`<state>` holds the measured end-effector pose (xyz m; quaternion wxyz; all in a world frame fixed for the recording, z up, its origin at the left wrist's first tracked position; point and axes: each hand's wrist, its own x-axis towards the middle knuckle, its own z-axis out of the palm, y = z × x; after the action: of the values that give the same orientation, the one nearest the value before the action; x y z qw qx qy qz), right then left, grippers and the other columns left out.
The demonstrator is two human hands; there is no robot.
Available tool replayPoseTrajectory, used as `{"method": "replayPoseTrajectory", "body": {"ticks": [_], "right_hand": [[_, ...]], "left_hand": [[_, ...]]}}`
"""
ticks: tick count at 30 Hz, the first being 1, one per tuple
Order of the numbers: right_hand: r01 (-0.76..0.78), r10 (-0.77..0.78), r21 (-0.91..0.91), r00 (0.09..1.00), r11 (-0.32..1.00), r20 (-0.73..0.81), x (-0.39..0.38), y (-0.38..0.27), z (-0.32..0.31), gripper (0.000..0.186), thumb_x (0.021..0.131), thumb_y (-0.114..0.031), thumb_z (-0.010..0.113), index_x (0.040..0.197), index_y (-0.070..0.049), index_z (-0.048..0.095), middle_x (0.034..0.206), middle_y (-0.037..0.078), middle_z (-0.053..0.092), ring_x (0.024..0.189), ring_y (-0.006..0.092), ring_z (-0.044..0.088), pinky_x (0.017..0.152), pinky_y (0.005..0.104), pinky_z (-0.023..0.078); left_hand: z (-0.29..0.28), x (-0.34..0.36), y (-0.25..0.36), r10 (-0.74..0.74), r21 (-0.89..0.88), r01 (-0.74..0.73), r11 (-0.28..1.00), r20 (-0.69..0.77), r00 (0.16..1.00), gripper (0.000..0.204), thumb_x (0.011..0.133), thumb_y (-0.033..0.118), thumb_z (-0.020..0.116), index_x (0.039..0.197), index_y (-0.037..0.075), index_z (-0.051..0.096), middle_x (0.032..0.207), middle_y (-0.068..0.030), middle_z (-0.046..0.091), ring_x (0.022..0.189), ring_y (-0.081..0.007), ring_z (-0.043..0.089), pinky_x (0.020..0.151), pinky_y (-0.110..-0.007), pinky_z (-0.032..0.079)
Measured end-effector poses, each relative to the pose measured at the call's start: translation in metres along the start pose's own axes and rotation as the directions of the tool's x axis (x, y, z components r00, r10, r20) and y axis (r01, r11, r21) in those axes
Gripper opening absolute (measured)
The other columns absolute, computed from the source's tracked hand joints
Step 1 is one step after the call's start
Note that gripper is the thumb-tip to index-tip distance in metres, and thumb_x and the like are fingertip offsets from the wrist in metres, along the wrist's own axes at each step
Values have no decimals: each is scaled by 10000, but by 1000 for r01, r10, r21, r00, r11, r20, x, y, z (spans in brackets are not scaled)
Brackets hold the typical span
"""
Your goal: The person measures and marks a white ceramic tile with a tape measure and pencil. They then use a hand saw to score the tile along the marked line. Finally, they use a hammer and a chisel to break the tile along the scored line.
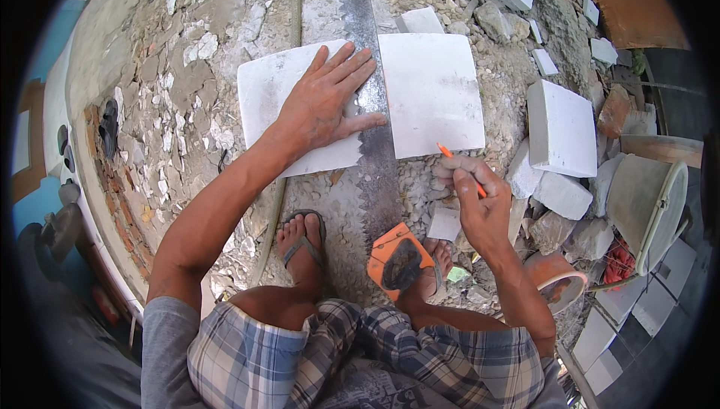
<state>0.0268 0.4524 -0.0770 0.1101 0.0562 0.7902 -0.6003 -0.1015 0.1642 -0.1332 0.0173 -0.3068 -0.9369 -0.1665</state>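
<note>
A wide white lightweight block [431,94] lies on the rubble in front of me. Across its middle rests a hand saw [379,157], its toothed blade pointing away and its orange handle [386,259] close to my feet. My left hand [326,101] lies spread on the block's left part, with fingertips and thumb on the blade. In my right hand [480,187], just off the block's near right corner, is an orange pencil [461,169], gripped between the fingers with its tip towards the block.
More white blocks [562,127] and broken stones [495,22] lie to the right. Beyond them stands a pale bucket [645,206] on its side. A hose [295,4] runs along the ground and passes by the block. Loose chips [202,49] cover the left ground.
</note>
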Motion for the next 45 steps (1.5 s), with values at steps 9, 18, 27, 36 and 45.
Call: {"method": "replayPoseTrajectory", "body": {"ticks": [9, 18, 27, 36, 45], "right_hand": [[-358, 373, -109, 872, 927, 317, -112, 76, 26, 406, 911, -324, 868, 1123, -7, 730, 1049, 74, 722, 908, 151, 668, 814, 321, 530], [3, -1, 58, 999, 998, -46, -6, 43, -68, 331, 1010, -302, 769, 1136, -10, 677, 1029, 21, 698, 937, 105, 609, 849, 306, 522], [47, 31, 250, 953, 967, -301, 42, 79, -28, 273, 1080, -266, 672, 1203, -22, 664, 1086, 12, 691, 978, 83, 576, 890, 277, 473], [-115, 128, 146, 988, 983, -82, -61, 67, 9, 340, 1003, -278, 771, 1189, -7, 684, 997, 10, 657, 922, 97, 564, 828, 289, 479], [-137, 318, -387, 831, 912, 455, -27, 11, -114, 410, 670, -165, 994, 981, 6, 788, 818, 62, 624, 733, 174, 563, 682, 376, 449]], "left_hand": [[-32, -13, 7, -120, -80, 116, 990, -51, 991, 906, 895, 548, 788, 1612, 112, 448, 1718, -181, 316, 1610, -394, 232, 1315, -557, 161], [-62, -188, 4, -872, -683, 729, 38, 334, 359, 906, 1005, 592, 647, 1668, 77, 305, 1684, -253, 321, 1508, -415, 409, 1230, -511, 352], [-35, -159, 0, -724, -793, 504, -342, 564, 397, 577, 1020, 429, 730, 1424, 47, 575, 1200, -75, 710, 1000, -184, 694, 877, -311, 567], [-57, -71, -143, -568, -724, 688, -53, 588, 576, 606, 932, 487, 812, 1308, 30, 675, 1102, -79, 747, 899, -151, 734, 801, -259, 612], [-43, -85, -124, -895, -847, 529, 58, 191, 404, 759, 990, 546, 708, 1542, 67, 503, 1527, -155, 527, 1388, -304, 528, 1169, -437, 407]]}}
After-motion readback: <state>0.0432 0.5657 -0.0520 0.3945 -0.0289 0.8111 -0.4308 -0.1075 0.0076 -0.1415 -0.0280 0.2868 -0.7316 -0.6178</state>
